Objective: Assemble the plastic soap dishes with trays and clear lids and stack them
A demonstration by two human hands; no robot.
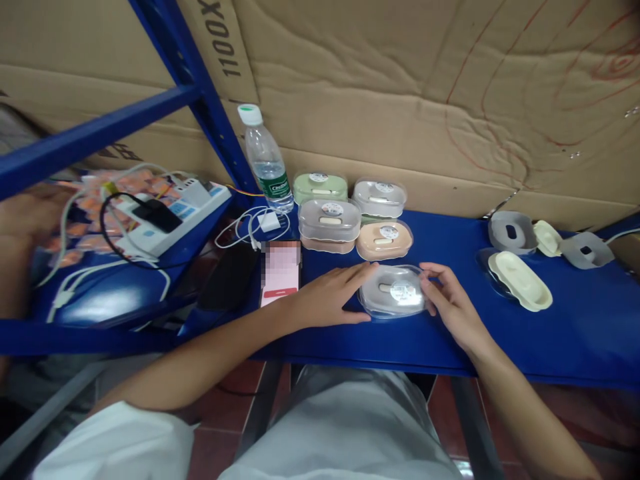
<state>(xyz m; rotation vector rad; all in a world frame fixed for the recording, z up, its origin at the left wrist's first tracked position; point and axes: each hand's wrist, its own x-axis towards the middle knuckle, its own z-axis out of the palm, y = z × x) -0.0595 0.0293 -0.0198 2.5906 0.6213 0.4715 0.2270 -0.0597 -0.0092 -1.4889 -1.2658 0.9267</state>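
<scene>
A grey soap box [380, 289] with a clear domed lid lies on the blue table in front of me. Its lid carries a round sticker, blurred by glare. My left hand [345, 293] spans the left end of the box, thumb near the front edge and fingertips at the back edge. At the right end, my right hand [447, 297] has its thumb and fingers against the lid's rim. Behind it stand finished-looking boxes of the same shape: a green one [320, 189], a grey one [330, 221] stacked on a pinkish one, another grey one [380, 197] and a peach one [384, 240].
On the right lie a cream tray [525, 280] on a clear lid, grey shells [510, 232] and a small cream piece [548, 238]. A water bottle [270, 170], phone [281, 270], charger [269, 222] and power strip [175, 223] are on the left. Cardboard [380, 100] walls the back.
</scene>
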